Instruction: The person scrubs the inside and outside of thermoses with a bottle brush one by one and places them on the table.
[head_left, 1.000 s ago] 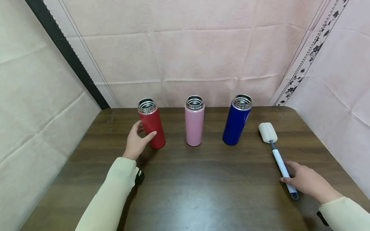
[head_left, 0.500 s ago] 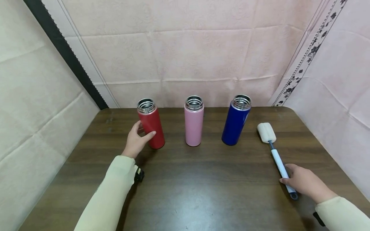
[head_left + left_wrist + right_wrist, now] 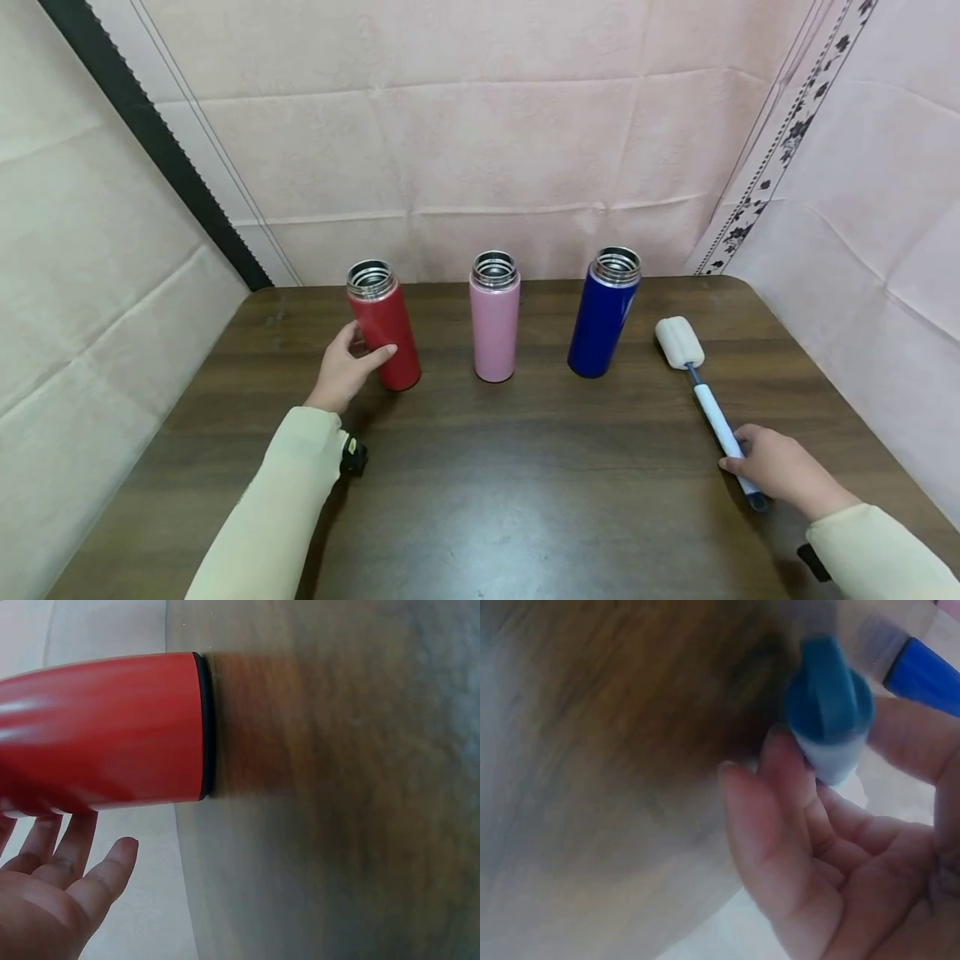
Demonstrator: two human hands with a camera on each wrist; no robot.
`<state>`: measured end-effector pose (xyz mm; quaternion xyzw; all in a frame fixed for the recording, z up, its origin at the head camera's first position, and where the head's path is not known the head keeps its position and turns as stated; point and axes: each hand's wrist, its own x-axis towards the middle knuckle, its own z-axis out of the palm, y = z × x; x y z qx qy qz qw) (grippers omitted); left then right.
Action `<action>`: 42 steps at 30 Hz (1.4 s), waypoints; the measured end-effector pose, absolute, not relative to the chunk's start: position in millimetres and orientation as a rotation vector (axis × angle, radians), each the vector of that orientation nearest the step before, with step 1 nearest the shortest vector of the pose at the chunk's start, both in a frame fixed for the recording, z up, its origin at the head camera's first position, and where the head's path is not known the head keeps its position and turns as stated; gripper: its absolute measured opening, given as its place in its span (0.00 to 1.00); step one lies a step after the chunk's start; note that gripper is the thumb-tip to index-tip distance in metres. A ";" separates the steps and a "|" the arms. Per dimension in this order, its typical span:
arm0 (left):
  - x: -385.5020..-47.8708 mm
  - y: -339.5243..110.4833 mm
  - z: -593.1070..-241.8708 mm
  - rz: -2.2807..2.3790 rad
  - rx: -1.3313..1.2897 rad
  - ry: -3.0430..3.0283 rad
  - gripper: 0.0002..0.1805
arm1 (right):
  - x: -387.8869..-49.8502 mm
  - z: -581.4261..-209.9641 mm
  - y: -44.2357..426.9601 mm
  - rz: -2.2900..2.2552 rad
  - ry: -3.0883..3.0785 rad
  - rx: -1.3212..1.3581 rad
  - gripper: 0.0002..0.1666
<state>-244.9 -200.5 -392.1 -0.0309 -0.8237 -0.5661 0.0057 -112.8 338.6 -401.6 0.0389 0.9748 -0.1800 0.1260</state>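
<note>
My left hand (image 3: 341, 371) holds a red bottle (image 3: 390, 333) low on its left side, the thumb across the front. That bottle stands upright on the table, its steel threaded mouth uncapped. In the left wrist view the fingers (image 3: 75, 844) touch its side, and the little finger is apart from it. My right hand (image 3: 783, 467) pinches the white handle of a bottle brush (image 3: 718, 421) near its end. The brush lies on the table, its white sponge head (image 3: 679, 342) pointing away. A blue end cap (image 3: 829, 701) shows between thumb and fingers in the right wrist view.
An uncapped pink bottle (image 3: 495, 329) stands in the middle of the brown table (image 3: 487, 492). To its right is an uncapped blue bottle (image 3: 602, 321). Pale cloth walls (image 3: 450, 158) enclose the back and both sides.
The head view has shifted slightly, so everything sits a little further left. My right fingers have curled a bit closer round the brush handle. The left hand keeps its place on the red bottle.
</note>
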 end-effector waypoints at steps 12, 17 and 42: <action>-242.3 -201.7 -390.6 -1.779 -0.076 -2.570 0.40 | -108.5 -388.8 348.5 -0.641 2.913 0.093 0.26; -243.5 -203.3 -393.2 -1.776 -0.073 -2.565 0.39 | -107.6 -374.0 354.1 -0.675 3.007 0.104 0.26; -249.3 -200.4 -391.8 -1.728 -0.092 -2.591 0.38 | -103.5 -309.2 348.7 -0.950 3.359 0.061 0.23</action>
